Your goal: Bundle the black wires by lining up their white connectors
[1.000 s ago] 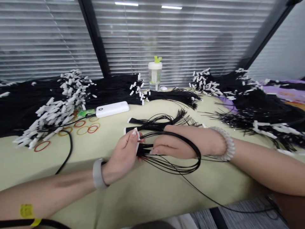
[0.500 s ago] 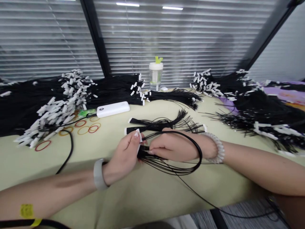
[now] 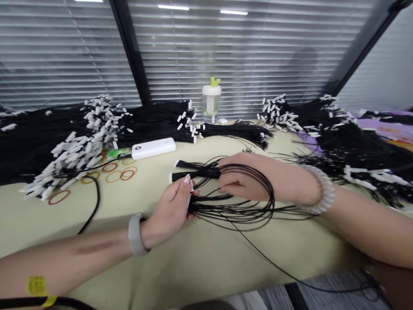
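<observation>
My left hand [image 3: 172, 204] pinches white connectors at the end of a bundle of black wires [image 3: 232, 209], thumb on top. From there the wires run rightward and bend in a loose loop. My right hand [image 3: 247, 176] is closed around part of that looped bundle, its fingertips curled in and partly hidden. Behind my hands lie two more black wire bundles, each with a white connector [image 3: 177, 163] at its left end. One thin wire trails from the loop toward the table's front edge.
Heaps of black wires with white connectors [image 3: 97, 125] cover the left and back; another heap [image 3: 348, 146] lies right. A white power bank [image 3: 154, 148], coloured rubber bands [image 3: 112, 176] and a clear cup [image 3: 211, 103] stand or lie behind. A black cable [image 3: 96, 202] curves at left.
My right hand has moved right and slightly up, away from the connectors, and more wires now bend in the loop. My left hand stays almost in place.
</observation>
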Available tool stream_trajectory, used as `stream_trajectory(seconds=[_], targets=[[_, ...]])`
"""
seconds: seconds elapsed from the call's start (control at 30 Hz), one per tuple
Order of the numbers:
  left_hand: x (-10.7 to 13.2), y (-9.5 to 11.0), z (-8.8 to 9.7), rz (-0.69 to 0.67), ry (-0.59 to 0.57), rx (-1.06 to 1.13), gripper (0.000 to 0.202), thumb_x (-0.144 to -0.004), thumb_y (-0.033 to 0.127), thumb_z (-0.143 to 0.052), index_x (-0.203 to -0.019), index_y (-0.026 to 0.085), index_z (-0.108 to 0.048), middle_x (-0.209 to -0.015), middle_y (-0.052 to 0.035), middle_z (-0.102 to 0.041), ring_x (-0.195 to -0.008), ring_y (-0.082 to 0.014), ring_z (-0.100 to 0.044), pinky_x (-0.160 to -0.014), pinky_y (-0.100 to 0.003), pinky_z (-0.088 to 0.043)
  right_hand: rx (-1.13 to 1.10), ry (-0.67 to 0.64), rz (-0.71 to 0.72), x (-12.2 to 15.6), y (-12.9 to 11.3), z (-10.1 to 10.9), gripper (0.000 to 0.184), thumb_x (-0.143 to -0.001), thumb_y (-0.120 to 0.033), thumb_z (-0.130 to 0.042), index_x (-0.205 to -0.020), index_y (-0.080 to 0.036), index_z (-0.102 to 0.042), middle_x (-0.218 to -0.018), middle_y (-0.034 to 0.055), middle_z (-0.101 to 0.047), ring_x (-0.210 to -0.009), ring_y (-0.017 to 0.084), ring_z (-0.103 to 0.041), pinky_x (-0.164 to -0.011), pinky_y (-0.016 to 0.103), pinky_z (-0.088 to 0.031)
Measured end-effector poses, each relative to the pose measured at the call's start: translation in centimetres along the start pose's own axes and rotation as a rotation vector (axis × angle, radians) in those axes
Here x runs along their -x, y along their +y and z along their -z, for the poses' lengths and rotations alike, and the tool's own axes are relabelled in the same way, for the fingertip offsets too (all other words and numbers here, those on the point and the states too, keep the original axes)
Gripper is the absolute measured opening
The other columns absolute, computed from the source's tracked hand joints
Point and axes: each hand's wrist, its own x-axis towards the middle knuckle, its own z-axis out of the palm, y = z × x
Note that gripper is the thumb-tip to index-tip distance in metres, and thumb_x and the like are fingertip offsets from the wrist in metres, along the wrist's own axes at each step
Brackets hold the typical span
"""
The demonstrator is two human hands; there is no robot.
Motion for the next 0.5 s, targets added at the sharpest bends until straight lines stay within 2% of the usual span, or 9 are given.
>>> stream_trajectory(seconds=[0.13,0.23,0.4,0.5], targets=[[-0.1,-0.4,0.2,-0.015,-0.027,-0.039,0.039,-0.082,0.052,-0.031,-0.071,0.017,-0.044,-0.061,0.0043,-0.047,-0.037,-0.0053,-0.042,-0.033,-0.018,-0.037,-0.061,-0.167,-0.070,0.1,-0.4,1.1,0.028,-0.081,-0.033,-0.044,-0.068,-0.014,-0.059,-0.062,0.0013,-0.056,-0.058,0.007,-0.046,-0.057,0.019,-0.033],[-0.1,-0.6,0.4,-0.014,-0.041,-0.063,0.039,-0.082,0.052,-0.030,-0.070,0.017,-0.044,-0.059,0.0046,-0.044,-0.038,-0.0058,-0.042,-0.034,-0.018,-0.037,-0.014,-0.210,-0.065,0.0,-0.8,1.2,0.031,-0.082,-0.034,-0.043,-0.063,-0.014,-0.056,-0.058,0.0009,-0.054,-0.052,0.006,-0.042,-0.053,0.019,-0.030],[-0.2,-0.5,0.4,-0.001,-0.035,-0.008,0.039,-0.081,0.053,-0.033,-0.073,0.017,-0.045,-0.061,0.0037,-0.046,-0.039,-0.0064,-0.041,-0.035,-0.019,-0.038,0.138,-0.108,-0.022,0.2,-0.5,1.1,0.024,-0.083,-0.029,-0.041,-0.068,-0.016,-0.055,-0.063,0.0022,-0.055,-0.057,0.008,-0.045,-0.055,0.021,-0.029],[-0.2,-0.4,0.3,0.020,-0.040,0.017,0.038,-0.081,0.052,-0.034,-0.074,0.017,-0.045,-0.060,0.0038,-0.046,-0.039,-0.0064,-0.040,-0.034,-0.019,-0.036,0.304,0.005,-0.120,0.3,0.4,1.5,0.025,-0.081,-0.025,-0.041,-0.064,-0.016,-0.056,-0.056,0.0020,-0.052,-0.051,0.008,-0.041,-0.052,0.022,-0.026]])
